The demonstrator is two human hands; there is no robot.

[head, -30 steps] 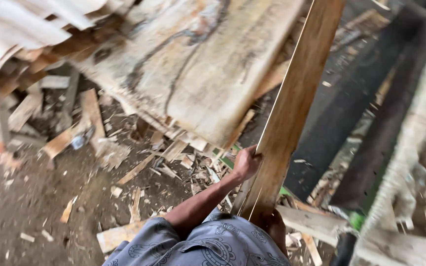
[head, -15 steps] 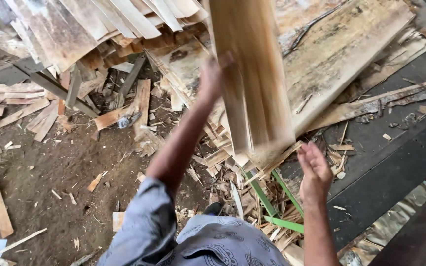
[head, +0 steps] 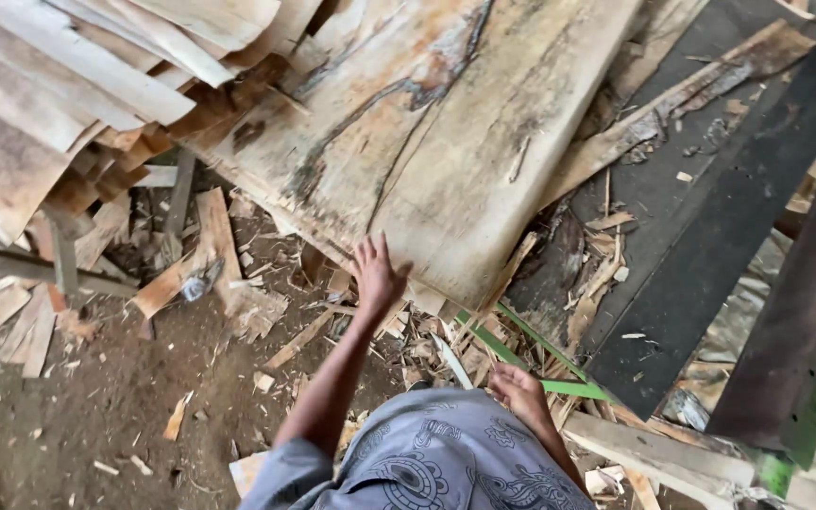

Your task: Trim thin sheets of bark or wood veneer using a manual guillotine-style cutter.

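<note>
Soft, even daylight fills the frame with no glare. The pale wood slab (head: 446,142) at upper centre is brightest; the dark belt (head: 710,255) at right sinks into shadow. Slight motion blur softens edges.

A dirt floor (head: 96,416) strewn with wood scraps (head: 266,326), stacked thin boards (head: 59,85) behind, in daylight.

I see a stack of thin pale wood strips (head: 68,85) piled at the upper left. Broken offcuts and chips (head: 238,312) litter the dirt floor (head: 96,416). A dark conveyor belt (head: 710,236) runs along the right, with green rods (head: 531,354) lying beside its lower end.
</note>
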